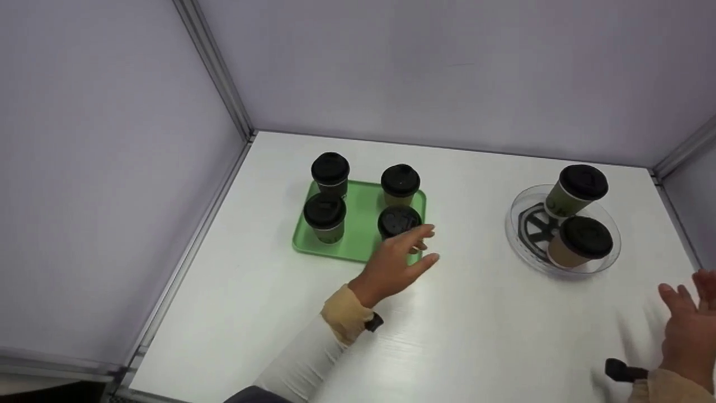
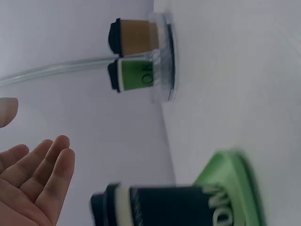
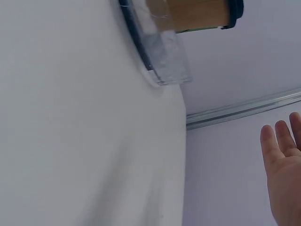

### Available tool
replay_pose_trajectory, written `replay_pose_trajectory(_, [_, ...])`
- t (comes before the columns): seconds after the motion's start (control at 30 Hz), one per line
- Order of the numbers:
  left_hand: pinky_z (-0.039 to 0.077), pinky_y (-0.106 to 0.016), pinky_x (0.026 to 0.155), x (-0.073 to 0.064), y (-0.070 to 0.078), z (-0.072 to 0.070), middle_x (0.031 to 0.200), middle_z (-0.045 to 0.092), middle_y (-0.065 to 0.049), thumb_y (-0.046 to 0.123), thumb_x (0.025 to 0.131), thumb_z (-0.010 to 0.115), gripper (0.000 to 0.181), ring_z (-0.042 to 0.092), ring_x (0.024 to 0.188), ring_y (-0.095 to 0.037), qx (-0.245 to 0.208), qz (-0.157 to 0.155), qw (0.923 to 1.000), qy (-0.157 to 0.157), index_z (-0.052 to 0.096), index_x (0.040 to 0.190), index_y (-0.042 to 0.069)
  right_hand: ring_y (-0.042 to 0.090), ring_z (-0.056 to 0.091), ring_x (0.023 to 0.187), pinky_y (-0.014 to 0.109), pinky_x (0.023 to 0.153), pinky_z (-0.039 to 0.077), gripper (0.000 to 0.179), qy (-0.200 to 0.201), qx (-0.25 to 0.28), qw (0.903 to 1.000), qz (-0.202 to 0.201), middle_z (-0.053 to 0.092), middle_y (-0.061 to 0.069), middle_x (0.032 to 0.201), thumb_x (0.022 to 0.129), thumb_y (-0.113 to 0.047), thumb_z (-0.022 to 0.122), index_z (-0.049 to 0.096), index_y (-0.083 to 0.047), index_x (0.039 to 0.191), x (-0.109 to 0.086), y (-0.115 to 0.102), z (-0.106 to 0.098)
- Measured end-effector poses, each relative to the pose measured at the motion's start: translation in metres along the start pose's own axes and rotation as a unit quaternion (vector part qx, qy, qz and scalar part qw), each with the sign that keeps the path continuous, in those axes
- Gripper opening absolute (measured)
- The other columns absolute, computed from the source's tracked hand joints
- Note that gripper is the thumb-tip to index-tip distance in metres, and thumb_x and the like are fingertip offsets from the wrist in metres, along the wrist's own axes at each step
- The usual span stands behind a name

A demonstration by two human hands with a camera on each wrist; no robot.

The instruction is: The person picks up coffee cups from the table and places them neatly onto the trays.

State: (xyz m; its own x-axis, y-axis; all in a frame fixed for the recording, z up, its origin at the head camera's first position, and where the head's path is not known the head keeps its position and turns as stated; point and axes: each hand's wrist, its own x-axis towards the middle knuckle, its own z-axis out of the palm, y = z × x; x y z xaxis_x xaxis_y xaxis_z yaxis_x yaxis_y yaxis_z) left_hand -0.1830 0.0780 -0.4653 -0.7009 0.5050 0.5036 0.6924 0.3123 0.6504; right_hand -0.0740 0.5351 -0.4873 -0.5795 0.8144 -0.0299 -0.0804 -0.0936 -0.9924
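My left hand (image 1: 391,266) hovers over the front right corner of a green tray (image 1: 358,212). Its fingers are loosely bent and hold nothing. Right behind it stands a lidded paper coffee cup (image 1: 398,220), partly hidden by the hand; in the left wrist view that cup (image 2: 174,207) looks dark with pale letters, apart from the fingers. Several such cups with black lids stand upright on the tray. At the right edge, my right hand (image 1: 691,333) is raised above the table with fingers extended and nothing in them.
A clear round dish (image 1: 517,252) with a black spoked pattern stands on the white table (image 1: 475,336) at right. It holds a green cup (image 1: 565,201) and a brown cup (image 1: 565,252), both black-lidded. Pale walls (image 1: 436,73) enclose the table behind and at the sides.
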Motion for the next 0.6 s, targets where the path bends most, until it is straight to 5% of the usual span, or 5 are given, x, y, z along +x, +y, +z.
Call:
replay_pose_trajectory(0.17, [0.052, -0.030, 0.085, -0.022, -0.015, -0.064, 0.122, 0.064, -0.009, 0.025, 0.094, 0.067, 0.044, 0.064, 0.100, -0.019, 0.090, 0.024, 0.9909, 0.097, 0.058, 0.130, 0.001, 0.007, 0.023, 0.141, 0.029, 0.114, 0.012, 0.063, 0.029, -0.154, 0.9869, 0.040, 0.029, -0.013, 0.154, 0.098, -0.014, 0.060, 0.032, -0.031, 0.151, -0.003, -0.027, 0.006])
replay_pose_trajectory(0.27, [0.049, -0.037, 0.092, -0.027, -0.037, -0.105, 0.124, 0.063, -0.012, 0.024, 0.094, 0.067, 0.046, 0.061, 0.108, -0.025, 0.170, 0.017, 0.9758, 0.136, 0.057, 0.132, 0.001, 0.012, 0.020, 0.143, 0.037, 0.115, 0.016, 0.059, 0.036, -0.301, 0.9529, 0.008, 0.026, -0.009, 0.157, 0.099, -0.033, 0.057, 0.032, -0.032, 0.152, -0.003, -0.041, 0.016])
replay_pose_trajectory(0.37, [0.043, -0.039, 0.101, -0.028, -0.063, -0.145, 0.129, 0.059, -0.016, 0.028, 0.095, 0.066, 0.052, 0.056, 0.118, -0.030, 0.249, -0.002, 0.9552, 0.161, 0.053, 0.137, 0.000, 0.020, 0.018, 0.144, 0.045, 0.114, 0.018, 0.057, 0.033, -0.421, 0.9034, -0.075, 0.024, -0.002, 0.158, 0.098, -0.039, 0.052, 0.035, -0.028, 0.152, -0.003, -0.048, 0.025])
replay_pose_trajectory(0.47, [0.036, -0.042, 0.107, -0.026, -0.082, -0.178, 0.134, 0.055, -0.018, 0.032, 0.095, 0.065, 0.059, 0.050, 0.124, -0.033, 0.292, -0.023, 0.9405, 0.173, 0.048, 0.141, 0.000, 0.023, 0.017, 0.144, 0.050, 0.114, 0.017, 0.057, 0.006, -0.446, 0.8857, -0.130, 0.021, 0.004, 0.159, 0.100, -0.037, 0.047, 0.032, -0.023, 0.153, -0.002, -0.050, 0.029])
replay_pose_trajectory(0.6, [0.029, -0.046, 0.110, -0.023, -0.096, -0.207, 0.139, 0.050, -0.020, 0.036, 0.095, 0.064, 0.064, 0.042, 0.131, -0.036, 0.302, -0.050, 0.9332, 0.188, 0.045, 0.144, 0.000, 0.026, 0.014, 0.145, 0.051, 0.115, 0.014, 0.059, -0.029, -0.465, 0.8651, -0.185, 0.019, 0.007, 0.160, 0.102, -0.035, 0.041, 0.027, -0.016, 0.155, 0.000, -0.051, 0.034])
